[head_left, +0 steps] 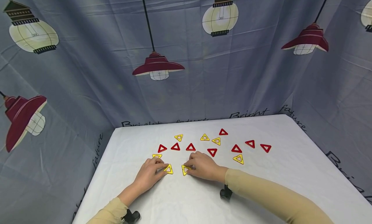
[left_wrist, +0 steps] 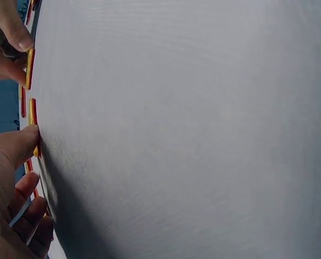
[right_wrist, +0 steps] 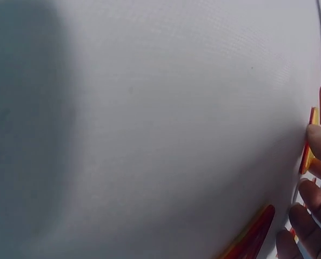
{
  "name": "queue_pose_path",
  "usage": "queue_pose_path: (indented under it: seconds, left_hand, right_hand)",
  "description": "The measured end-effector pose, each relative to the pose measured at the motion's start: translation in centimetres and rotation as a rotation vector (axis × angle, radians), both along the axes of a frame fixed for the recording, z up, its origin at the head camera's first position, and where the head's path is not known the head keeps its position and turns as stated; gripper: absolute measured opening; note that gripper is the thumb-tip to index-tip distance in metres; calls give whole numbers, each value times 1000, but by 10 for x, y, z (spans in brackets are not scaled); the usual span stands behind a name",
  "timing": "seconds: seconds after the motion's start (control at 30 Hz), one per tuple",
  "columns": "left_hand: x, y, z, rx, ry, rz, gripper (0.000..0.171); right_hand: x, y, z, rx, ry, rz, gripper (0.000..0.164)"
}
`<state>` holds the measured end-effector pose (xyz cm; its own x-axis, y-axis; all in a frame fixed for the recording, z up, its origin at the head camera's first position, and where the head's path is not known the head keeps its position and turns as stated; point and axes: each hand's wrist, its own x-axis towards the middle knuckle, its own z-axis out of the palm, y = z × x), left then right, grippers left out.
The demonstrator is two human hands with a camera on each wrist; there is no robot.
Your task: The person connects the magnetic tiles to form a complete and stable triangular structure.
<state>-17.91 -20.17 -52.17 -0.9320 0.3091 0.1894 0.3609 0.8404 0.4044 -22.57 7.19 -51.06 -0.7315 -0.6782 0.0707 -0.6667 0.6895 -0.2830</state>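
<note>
Work looks early, judging by the layout: just 2 pcs in hand, rest loose on the desk (head_left: 203, 201). L hand (head_left: 149, 173) pinches L tri (head_left: 170, 169), yellow, btwn thumb & finger; R hand (head_left: 205, 166) pinches R tri (head_left: 183, 170), also yellow, same way. Both held tris are nearer the desk's L edge than its R edge, and farther from the far edge than all the loose pcs. They're near each other w/ a gap btwn, not touching. Can't tell if either is lifted or resting on the desk. Wrist views show yellow & red side by side on the held pcs, so prob. 2-tone.

Done, as far as shows: each hand has a firm-looking grip on 1 pc. Left: 13 loose by head-view count, none held. Loose reds (head_left: 190, 149): 8, spread in a rough band below the far edge, a few twd the far R corner. Loose yellows (head_left: 204, 139): 5, incl. 3 twd the far edge, 1 (head_left: 242, 159) twd the R edge just beside a red, & 1 (head_left: 157, 155) just past L hand, partly hidden, so can't tell if fingers touch it. No 2 pcs visibly joined.
</note>
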Motion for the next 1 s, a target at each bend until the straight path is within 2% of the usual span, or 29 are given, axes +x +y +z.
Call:
queue_pose_path:
  seconds: [0.47,0.63,1.0]
  left_hand:
    - [-2,4,1,3,14,-1,29]
    - [-2,5,1,19,13,-5,29]
    - [-3,13,0,43,8,-6,27]
  right_hand:
    - [1,-8,-2,-1,17,-36,47]
    - [0,-10,-3,12,15,-47,46]
    - [0,-15,4,-18,-104,-130,39]
